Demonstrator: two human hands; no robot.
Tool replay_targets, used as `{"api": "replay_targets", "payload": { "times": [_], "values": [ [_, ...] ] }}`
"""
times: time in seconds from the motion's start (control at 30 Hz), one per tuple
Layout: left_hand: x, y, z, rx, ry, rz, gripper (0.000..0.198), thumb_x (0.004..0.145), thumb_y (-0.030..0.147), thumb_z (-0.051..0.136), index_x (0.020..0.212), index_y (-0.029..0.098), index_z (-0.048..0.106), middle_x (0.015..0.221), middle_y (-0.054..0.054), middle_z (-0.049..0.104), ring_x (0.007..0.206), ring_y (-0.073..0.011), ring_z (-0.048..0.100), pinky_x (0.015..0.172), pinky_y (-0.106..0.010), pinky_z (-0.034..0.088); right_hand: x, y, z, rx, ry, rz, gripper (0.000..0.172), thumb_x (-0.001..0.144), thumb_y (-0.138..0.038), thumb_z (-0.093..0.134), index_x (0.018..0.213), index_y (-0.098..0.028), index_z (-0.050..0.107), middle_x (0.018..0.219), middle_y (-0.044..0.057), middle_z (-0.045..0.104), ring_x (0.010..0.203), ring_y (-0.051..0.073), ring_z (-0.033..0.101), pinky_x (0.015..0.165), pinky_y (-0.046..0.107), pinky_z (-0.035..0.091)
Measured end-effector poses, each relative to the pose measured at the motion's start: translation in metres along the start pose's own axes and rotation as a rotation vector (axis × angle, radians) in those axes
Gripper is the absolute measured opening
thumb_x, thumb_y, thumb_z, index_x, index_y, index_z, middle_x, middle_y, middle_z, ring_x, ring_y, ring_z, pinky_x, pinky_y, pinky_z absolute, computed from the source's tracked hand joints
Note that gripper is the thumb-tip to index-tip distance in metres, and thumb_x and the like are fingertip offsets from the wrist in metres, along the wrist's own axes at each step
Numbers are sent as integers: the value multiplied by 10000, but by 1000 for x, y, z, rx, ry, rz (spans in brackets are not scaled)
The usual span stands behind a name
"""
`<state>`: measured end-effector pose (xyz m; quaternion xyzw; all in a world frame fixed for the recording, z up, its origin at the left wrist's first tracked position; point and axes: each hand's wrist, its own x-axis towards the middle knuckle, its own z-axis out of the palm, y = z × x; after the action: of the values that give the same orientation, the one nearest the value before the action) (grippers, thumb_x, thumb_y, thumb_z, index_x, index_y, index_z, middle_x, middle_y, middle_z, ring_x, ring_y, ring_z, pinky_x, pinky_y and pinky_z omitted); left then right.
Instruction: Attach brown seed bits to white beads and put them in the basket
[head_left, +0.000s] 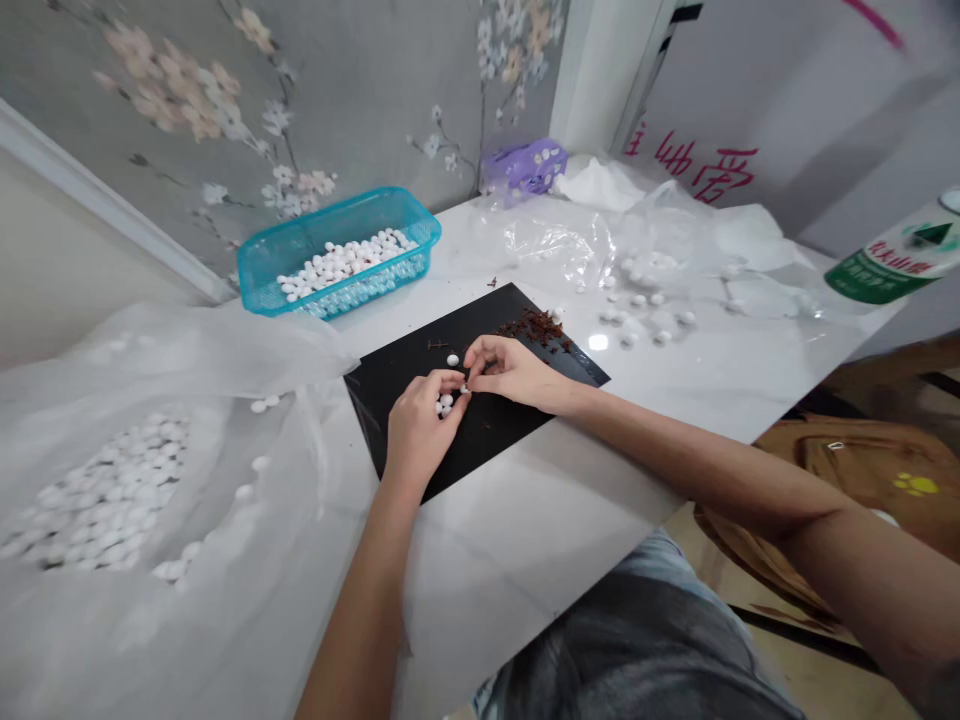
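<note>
Over a black mat (pixel 405 390) my two hands meet, fingertips close together. My left hand (pixel 424 425) is closed in a pinch on a small white oval piece (pixel 465 389). Beneath its fingers lie a few more white oval pieces (pixel 445 403), partly hidden. My right hand (pixel 510 372) is also closed, thumb and forefinger pressed together beside the pinched piece; what they hold, if anything, is too small to make out. One loose white piece (pixel 452 360) rests on the mat just beyond the fingers. A pile of small reddish-brown bits (pixel 536 328) lies at the mat's far right.
At the back left, a blue plastic basket (pixel 262 292) holds many white pieces. A clear plastic bag (pixel 247 350) with more of them spreads on the left. Plastic wrapping (pixel 562 240), a purple packet (pixel 525 168) and a green-and-white bottle (pixel 892 255) stand toward the back and right.
</note>
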<state>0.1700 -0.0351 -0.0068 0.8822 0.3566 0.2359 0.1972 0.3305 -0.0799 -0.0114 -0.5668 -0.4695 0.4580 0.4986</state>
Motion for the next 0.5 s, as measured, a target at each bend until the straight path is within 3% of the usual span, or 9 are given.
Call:
{"api": "replay_targets", "payload": {
  "times": [0.2,0.5],
  "values": [
    [0,1,0,-12,-13,-13,139,771,207,632,900,235,589,888,13,671,850,-148,633,766,-253,477,-3,-9,0,31,-4,56,185,594,-162,611,730,-169,486,631,-62,489,517,58,444,486,199,330],
    [1,2,-1,-30,-24,-32,134,771,210,626,897,231,585,879,11,671,835,-146,629,768,-256,477,-3,-13,0,-20,25,76,214,568,-166,598,625,-181,392,558,-96,354,518,49,326,497,215,245]
  ]
}}
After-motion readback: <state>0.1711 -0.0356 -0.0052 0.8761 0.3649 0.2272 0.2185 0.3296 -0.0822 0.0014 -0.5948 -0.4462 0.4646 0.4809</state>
